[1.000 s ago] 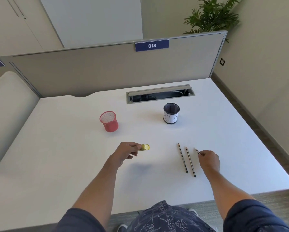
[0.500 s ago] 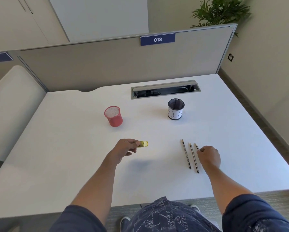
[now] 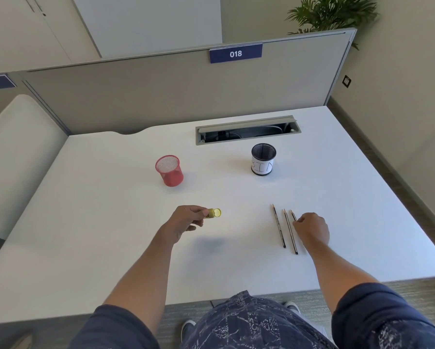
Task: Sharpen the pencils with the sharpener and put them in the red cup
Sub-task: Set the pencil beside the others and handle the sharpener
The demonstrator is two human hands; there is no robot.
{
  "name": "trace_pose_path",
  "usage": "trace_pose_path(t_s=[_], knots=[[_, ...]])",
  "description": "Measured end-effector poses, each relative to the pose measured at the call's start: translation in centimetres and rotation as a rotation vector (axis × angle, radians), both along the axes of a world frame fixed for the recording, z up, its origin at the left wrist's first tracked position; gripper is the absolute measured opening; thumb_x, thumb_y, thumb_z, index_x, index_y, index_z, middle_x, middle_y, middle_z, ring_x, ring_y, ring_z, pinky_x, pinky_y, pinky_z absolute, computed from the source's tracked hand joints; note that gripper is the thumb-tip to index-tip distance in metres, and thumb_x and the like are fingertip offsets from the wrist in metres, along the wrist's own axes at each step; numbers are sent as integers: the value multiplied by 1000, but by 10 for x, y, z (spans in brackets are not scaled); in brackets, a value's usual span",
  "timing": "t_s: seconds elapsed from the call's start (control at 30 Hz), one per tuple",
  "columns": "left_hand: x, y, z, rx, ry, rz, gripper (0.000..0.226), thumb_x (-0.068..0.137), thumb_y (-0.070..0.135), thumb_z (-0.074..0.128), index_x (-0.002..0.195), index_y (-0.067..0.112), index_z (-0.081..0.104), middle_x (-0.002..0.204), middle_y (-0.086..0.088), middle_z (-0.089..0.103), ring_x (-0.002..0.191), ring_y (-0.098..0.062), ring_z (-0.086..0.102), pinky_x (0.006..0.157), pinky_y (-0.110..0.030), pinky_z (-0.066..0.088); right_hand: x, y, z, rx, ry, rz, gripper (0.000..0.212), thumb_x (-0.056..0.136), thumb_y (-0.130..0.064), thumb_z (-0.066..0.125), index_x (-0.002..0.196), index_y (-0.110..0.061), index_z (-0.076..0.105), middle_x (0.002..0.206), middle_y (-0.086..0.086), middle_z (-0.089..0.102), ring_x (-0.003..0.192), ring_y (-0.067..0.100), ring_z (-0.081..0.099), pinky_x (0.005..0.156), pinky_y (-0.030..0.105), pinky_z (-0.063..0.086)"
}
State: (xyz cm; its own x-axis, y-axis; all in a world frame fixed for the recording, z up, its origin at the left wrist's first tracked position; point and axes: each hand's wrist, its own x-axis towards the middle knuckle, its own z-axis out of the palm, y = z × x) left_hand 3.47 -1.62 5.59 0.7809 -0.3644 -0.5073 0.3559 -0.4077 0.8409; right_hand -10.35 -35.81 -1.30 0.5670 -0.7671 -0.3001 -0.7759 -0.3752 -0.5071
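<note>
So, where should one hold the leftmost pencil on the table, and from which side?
Pinch the thin dark leftmost pencil at mid-shaft from above. It lies flat on the white table, tip pointing away, with a close neighbouring pencil on its right, leaving fingers little room.

The yellow cylindrical sharpener (image 3: pixel 214 213) is sticking out of the left hand's (image 3: pixel 185 224) fingertip pinch, hanging above the white desk with its round end facing right. Three dark pencils are lying side by side, tips pointing away: the third pencil (image 3: pixel 293 215) is running under the right hand's (image 3: pixel 312 229) curled fingers, the middle pencil (image 3: pixel 290 231) just left of that grip, the leftmost pencil (image 3: pixel 278 225) beyond it. The red cup (image 3: pixel 169 170), mesh and upright, is standing well beyond the sharpener grip.
</note>
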Motion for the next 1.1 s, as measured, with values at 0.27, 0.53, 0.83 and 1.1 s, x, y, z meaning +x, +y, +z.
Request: trace_pose_path(t_s=[0.27,0.53,0.83,1.1], knots=[[2,1,4,1,-6,-7,16,92,28,72,102,18,79,74,-3,65,74,-15,60,75,-32,42,-4,-4,4,34,3,30,12,88,-21,69,78,-15,67,79,4,66,77,30,63,60,29,46],[1,4,4,7,-5,13,20,91,27,72,105,15,78,73,-3,66,73,-15,61,74,-31,42,-8,-8,-5,-2,-7,51,19,93,-36,68,95,-18,63,98,2,65,90,27,59,73,34,49],[1,11,8,-2,-15,20,18,92,28,72,104,17,78,75,-2,65,73,-14,61,74,-31,42,-8,-9,-5,3,6,79,13,91,-30,68,93,-19,62,99,2,67,89,28,62,70,33,50],[3,13,12,-42,-34,51,10,88,27,75,97,26,81,81,3,67,75,-16,61,76,-31,42,-5,-11,-6,-15,20,83,17,93,-34,66,98,-18,62,105,4,67,92,28,60,72,34,48]])
